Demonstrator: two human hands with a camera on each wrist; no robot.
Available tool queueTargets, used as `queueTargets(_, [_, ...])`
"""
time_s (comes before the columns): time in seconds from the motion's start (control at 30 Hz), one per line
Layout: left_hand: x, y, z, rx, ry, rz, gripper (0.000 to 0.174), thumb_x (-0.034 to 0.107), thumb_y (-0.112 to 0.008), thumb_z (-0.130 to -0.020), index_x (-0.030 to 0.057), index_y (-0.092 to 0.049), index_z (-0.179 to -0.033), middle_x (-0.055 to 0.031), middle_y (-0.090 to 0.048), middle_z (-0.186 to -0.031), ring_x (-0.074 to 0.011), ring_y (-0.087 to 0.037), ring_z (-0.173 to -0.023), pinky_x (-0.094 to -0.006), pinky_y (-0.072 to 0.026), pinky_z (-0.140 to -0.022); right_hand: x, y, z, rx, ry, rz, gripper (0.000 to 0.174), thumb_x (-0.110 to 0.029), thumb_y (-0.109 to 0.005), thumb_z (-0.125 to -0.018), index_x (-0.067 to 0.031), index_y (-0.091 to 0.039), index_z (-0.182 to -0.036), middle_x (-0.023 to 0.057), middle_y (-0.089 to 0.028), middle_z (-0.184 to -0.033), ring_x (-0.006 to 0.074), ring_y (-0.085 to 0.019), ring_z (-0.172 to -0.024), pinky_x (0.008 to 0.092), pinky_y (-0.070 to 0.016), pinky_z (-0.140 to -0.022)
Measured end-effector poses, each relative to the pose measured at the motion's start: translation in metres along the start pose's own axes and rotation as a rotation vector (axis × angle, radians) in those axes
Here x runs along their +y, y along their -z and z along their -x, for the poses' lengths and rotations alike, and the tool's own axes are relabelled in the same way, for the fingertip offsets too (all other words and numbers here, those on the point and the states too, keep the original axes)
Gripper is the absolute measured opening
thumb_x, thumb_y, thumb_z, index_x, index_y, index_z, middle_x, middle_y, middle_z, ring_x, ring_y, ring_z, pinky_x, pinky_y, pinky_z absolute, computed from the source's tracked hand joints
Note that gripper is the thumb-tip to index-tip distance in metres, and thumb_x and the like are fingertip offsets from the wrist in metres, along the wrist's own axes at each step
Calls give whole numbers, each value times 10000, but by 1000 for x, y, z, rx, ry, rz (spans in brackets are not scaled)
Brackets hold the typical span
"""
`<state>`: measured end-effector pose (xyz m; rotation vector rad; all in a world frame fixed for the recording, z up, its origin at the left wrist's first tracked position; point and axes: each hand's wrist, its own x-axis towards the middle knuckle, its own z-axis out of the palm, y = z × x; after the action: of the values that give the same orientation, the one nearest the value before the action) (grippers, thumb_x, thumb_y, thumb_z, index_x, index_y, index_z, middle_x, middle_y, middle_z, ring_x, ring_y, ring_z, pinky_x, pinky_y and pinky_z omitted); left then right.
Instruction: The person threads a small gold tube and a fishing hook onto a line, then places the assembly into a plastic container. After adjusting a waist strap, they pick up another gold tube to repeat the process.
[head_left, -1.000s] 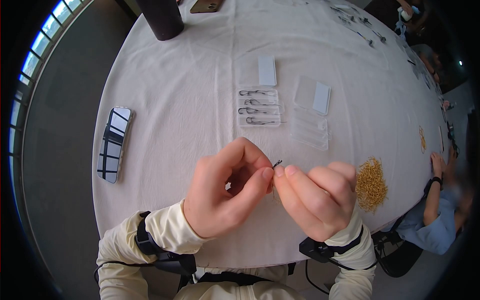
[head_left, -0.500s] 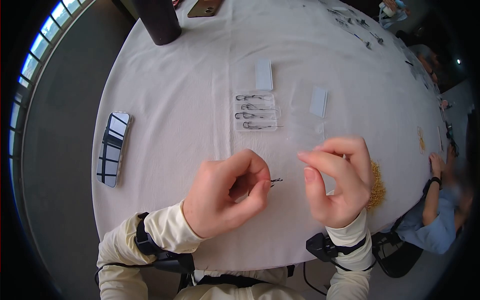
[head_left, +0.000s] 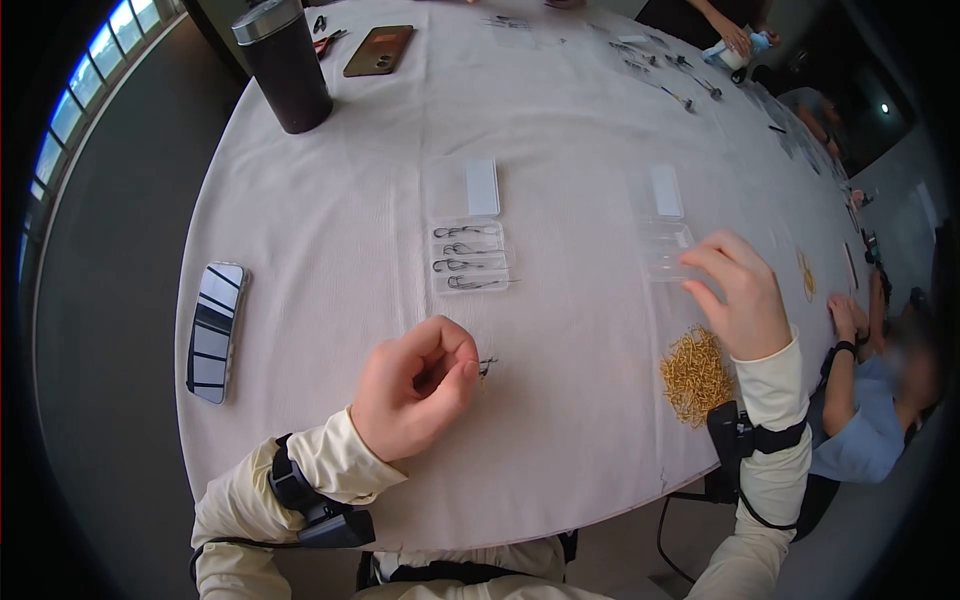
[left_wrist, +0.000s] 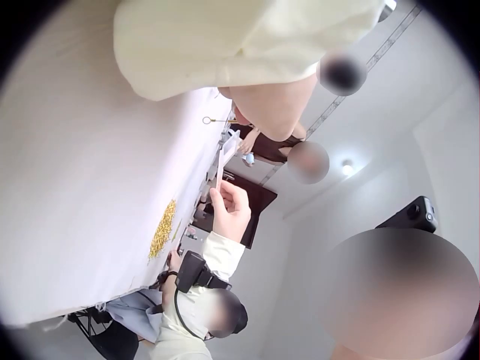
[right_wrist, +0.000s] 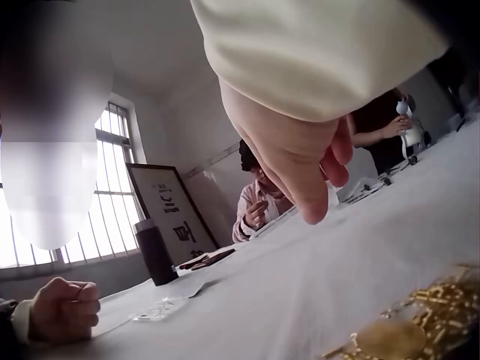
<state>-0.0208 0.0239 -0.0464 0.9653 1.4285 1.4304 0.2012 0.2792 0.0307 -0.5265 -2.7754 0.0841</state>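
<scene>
My left hand (head_left: 415, 390) pinches a small bundle of dark hooks (head_left: 487, 366) between thumb and curled fingers, with a bit of gold below them. To its upper right, the fingers of my right hand (head_left: 745, 295) bend over the near right edge of an open clear case (head_left: 655, 238) and pinch it. In the left wrist view the same right hand (left_wrist: 231, 214) is at the case's edge. A pile of gold pieces (head_left: 697, 377) lies just below that hand. Another clear case (head_left: 437, 260) holds dark hooks in several rows.
A phone (head_left: 215, 335) lies at the left. A dark tumbler (head_left: 285, 75), a brown phone (head_left: 380, 50) and red-handled pliers (head_left: 325, 42) are at the back left. Several small tools (head_left: 675, 95) lie far right; a person in blue (head_left: 868, 430) sits beyond the right edge.
My right hand has left my left hand and reached out to the right, and the clear case there has shifted right. My left hand still pinches the hooks. The head view has shifted.
</scene>
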Motion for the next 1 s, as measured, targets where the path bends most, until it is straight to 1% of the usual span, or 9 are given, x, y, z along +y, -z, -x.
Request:
queueTargets(0.13, [4,-1,-6,45,23,53,78,81,-555,-938,16,-544,-895,51,-509,-721,-6,-414,-633,-190,-358,-567,141,42,53,-78,-307,163,270,68,-735,-717,34,-652,-972,123,-604,-916,275,-630,-822,333,-504,-721])
queueTargets(0.2, [2,0,-10,-23,25,83,148,147,-566,-989,26,-508,-927,43,-481,-781,-21,-398,-661,-195,-343,-578,202,44,93,-77,-373,223,278,68,-745,-706,35,-655,-966,109,-608,-920,252,-622,-806,334,-506,-716])
queueTargets(0.27, [1,0,-11,-22,29,99,156,153,-570,-992,25,-508,-928,44,-478,-787,-22,-395,-664,-195,-344,-579,238,37,127,-94,-418,181,290,69,-744,-705,31,-653,-978,107,-608,-923,245,-607,-788,330,-505,-716])
queueTargets(0.37, [-3,3,-11,-37,44,112,158,155,-574,-993,25,-509,-929,46,-472,-793,-21,-392,-667,-196,-345,-581,237,28,144,-126,-446,185,299,66,-728,-718,20,-651,-1003,103,-606,-919,236,-584,-757,322,-500,-711])
queueTargets(0.43, [-3,4,-12,-45,67,117,152,150,-573,-992,26,-511,-929,47,-471,-792,-21,-393,-668,-197,-346,-581,216,33,134,-156,-423,228,296,62,-714,-732,13,-651,-1017,101,-604,-913,233,-574,-745,320,-495,-707])
queueTargets(0.5, [-1,4,-12,-69,71,122,134,135,-573,-986,25,-516,-934,45,-480,-798,-17,-395,-666,-196,-343,-576,163,41,96,57,-326,362,268,53,-670,-774,-1,-649,-1036,92,-607,-889,216,-580,-738,315,-482,-700])
queueTargets(0.6, [1,-1,-11,-48,50,101,95,98,-573,-940,14,-557,-900,60,-529,-724,-5,-436,-635,-195,-380,-565,18,36,33,130,-245,50,191,62,-648,-789,1,-667,-970,74,-590,-855,179,-579,-731,303,-464,-686])
queueTargets(0.7, [2,3,-11,-92,38,35,75,85,-588,-922,15,-566,-904,49,-546,-717,-11,-449,-621,-196,-381,-550,-85,11,2,-77,30,-396,213,3,-764,-710,-18,-690,-909,72,-550,-828,241,-558,-746,322,-458,-683])
queueTargets(1.0, [17,17,-13,-165,-120,-244,56,53,-610,-894,12,-583,-922,-5,-578,-661,-66,-510,-561,-235,-414,-514,-125,-34,-37,-192,125,-593,111,-45,-754,-741,-50,-649,-778,45,-569,-814,237,-518,-762,340,-448,-692])
